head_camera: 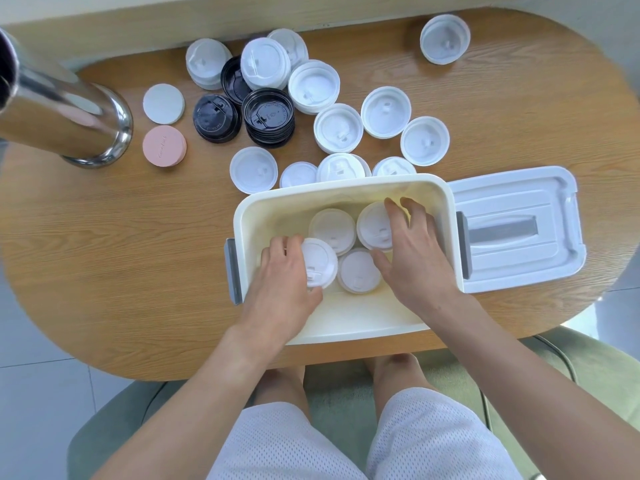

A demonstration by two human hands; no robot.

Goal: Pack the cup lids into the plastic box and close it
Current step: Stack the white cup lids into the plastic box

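Both hands in plastic box. L hand grips white lid, R hand grips lid stack. Box cover lies just beside box, right.

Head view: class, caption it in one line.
Both hands, left and right, set white lids in the open box.

- The steel cylinder at ten o'clock runs off the left edge.
- The box's near wall hides its floor there.
- Lids behind the box's far rim are half hidden.

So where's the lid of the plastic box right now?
The box lid lies flat on the wooden table in the head view, directly against the right side of the open plastic box, beside the right hand.
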